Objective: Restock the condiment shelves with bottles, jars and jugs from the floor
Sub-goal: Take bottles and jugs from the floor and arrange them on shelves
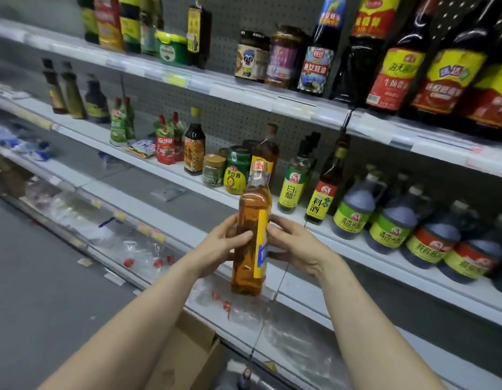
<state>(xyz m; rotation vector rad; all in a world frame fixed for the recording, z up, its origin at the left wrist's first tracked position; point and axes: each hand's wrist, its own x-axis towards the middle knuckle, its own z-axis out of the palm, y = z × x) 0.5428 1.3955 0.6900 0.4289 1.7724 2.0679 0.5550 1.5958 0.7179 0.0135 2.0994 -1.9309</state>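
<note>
An amber bottle (248, 237) with a yellow label and a red-topped cap stands upright in the air in front of the middle shelf (171, 178). My left hand (224, 243) grips its left side, thumb across the front. From the right, my right hand (294, 243) holds it with fingers curled around the label. Directly behind it on the shelf stands a similar amber bottle (268, 153), next to green-lidded jars (237, 173).
Vinegar and cooking-wine bottles (320, 192) and dark jugs (354, 215) fill the shelf to the right. Soy sauce bottles (396, 71) line the upper shelf. Plastic-wrapped goods (148, 249) lie on the lower shelf. A cardboard box (187, 353) sits on the floor below.
</note>
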